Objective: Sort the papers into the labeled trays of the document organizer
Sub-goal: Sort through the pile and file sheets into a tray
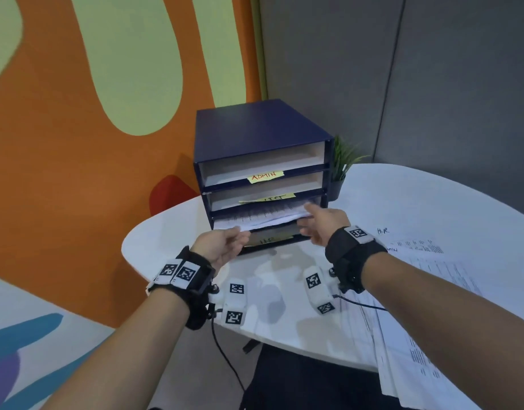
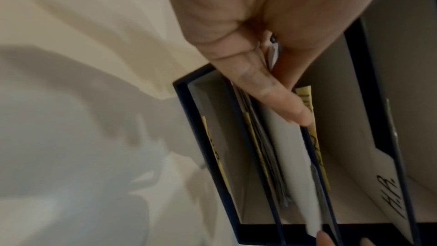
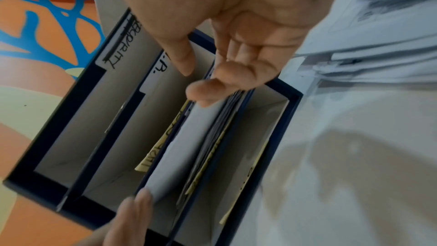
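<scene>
Sliding in: a sheaf of papers (image 1: pixel 263 217) sits partly inside the third tray of the document organizer (image 1: pixel 255 128), its near edge sticking out of the tray's mouth.
Left hand (image 1: pixel 222 247): holds the sheaf's near-left corner, thumb on top and fingers beneath.
Right hand (image 1: pixel 323 223): holds the sheaf's right edge, thumb above and fingers curled under it.
Organizer: dark blue, four stacked trays, standing on the white counter (image 1: pixel 402 202) at about 12 o'clock from the hands.
Labels: a yellow note reading ADMIN (image 1: pixel 265 176) hangs on the front edge beneath the top tray; a second yellow note (image 1: pixel 272 199) below it is partly covered by the sheaf, and its writing cannot be read.
Waiting stack: more printed papers (image 1: pixel 426 291) lie spread on the counter at 4 o'clock, under the right forearm.
Behind: a small potted plant (image 1: pixel 342 164) stands just beside the organizer at 2 o'clock.
</scene>
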Demonstrator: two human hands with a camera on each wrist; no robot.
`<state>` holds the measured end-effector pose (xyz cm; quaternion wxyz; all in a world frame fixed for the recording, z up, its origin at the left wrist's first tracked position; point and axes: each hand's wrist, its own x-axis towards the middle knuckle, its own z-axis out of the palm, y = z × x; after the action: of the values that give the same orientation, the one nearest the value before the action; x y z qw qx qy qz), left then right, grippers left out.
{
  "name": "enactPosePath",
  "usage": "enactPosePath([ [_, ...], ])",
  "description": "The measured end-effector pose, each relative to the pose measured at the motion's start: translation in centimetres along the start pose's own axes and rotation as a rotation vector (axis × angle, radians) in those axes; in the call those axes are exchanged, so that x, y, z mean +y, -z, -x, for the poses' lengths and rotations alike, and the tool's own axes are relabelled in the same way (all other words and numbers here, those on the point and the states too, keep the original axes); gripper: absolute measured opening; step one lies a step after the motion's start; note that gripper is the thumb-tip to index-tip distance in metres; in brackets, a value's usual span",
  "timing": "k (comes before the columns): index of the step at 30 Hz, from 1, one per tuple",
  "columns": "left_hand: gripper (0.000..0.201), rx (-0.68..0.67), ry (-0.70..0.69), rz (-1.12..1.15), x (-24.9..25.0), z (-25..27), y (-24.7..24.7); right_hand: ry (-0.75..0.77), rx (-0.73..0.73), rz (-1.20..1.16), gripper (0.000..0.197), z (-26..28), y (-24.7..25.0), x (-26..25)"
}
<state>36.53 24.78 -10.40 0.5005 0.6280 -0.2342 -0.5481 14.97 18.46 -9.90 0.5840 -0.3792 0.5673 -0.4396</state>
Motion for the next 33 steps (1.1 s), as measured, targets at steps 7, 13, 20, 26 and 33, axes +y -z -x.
enactPosePath([
  [7, 0.007, 0.000, -0.101, 0.437, 1.3, -1.1, -3.5, 0.022, -0.052, 0.100, 0.016, 0.1, 4.8, 0.8],
  [13, 0.028, -0.053, -0.118, 0.512, 0.1, -0.4, -5.6, 0.042, 0.010, 0.188, 0.006, 0.6, 9.8, 1.0],
  [20, 0.028, -0.219, -0.095, 0.298, -0.8, 3.0, -12.5, 0.085, 0.072, 0.603, 0.005, 0.9, 17.0, 1.3],
  [26, 0.022, -0.259, -0.165, -0.246, -2.3, 2.7, -19.4, 0.023, -0.077, 1.394, 0.074, 1.4, 20.4, 0.8],
  [33, 0.065, -0.102, -0.344, -0.947, -3.7, -2.1, -22.7, 0.056, -0.004, 1.741, 0.108, 0.5, 22.0, 3.3],
])
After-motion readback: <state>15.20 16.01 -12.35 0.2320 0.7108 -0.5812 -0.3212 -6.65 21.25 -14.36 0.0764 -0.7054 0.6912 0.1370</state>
